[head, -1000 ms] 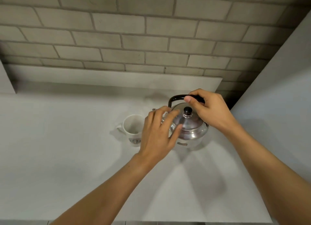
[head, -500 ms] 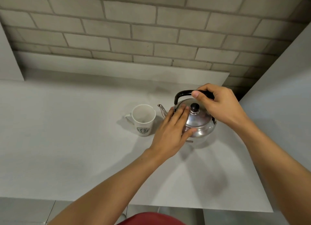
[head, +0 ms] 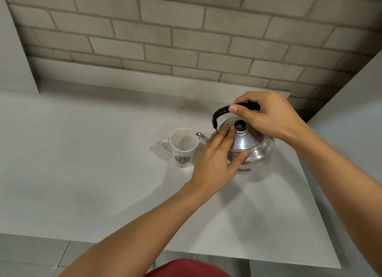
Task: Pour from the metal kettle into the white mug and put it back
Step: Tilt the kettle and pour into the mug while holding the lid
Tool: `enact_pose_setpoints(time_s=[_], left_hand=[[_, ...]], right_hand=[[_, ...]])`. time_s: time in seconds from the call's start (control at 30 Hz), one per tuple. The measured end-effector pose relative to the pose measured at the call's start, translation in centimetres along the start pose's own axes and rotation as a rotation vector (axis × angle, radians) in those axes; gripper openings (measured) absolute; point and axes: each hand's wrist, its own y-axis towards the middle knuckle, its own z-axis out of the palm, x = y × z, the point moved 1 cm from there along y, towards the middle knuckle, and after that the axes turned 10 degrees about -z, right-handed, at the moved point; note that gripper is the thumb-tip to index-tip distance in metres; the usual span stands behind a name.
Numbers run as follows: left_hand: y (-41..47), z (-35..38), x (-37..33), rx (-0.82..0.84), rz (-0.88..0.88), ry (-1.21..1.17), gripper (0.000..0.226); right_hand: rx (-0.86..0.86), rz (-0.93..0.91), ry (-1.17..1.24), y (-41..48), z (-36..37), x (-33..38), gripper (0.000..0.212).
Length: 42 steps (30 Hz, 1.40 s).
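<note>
A shiny metal kettle (head: 255, 147) with a black handle and a black lid knob is on the right part of the white counter (head: 86, 173). Its spout tip reaches the right rim of the white mug (head: 183, 147), which stands upright with a green logo and its handle to the left. My right hand (head: 268, 117) is closed around the top of the kettle's black handle. My left hand (head: 215, 163) lies against the kettle, fingers flat on the lid beside the knob and thumb on the body. No liquid is visible at the spout.
A brick wall (head: 186, 38) with a low white ledge runs behind the counter. A white side panel (head: 355, 115) rises close on the right of the kettle. The counter's front edge (head: 248, 256) is near me, with something red below it.
My left hand has slid from the kettle's front onto its lid. The spout now sits closer to the mug's rim. My right hand stays on the handle.
</note>
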Motion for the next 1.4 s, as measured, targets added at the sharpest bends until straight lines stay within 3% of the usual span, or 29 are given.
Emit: enact_pose_setpoints(time_s=[0.57, 1.4], left_hand=[[0.1, 0.4, -0.6, -0.042, -0.092, -0.297, 0.071], [0.7, 0.8, -1.4, -0.09, -0.115, -0.429, 0.07]], right_hand=[[0.17, -0.226, -0.178, 3.3, -0.2, 3.1, 0.026], [0.281, -0.254, -0.275, 5.0, -1.1, 5.1, 0.027]])
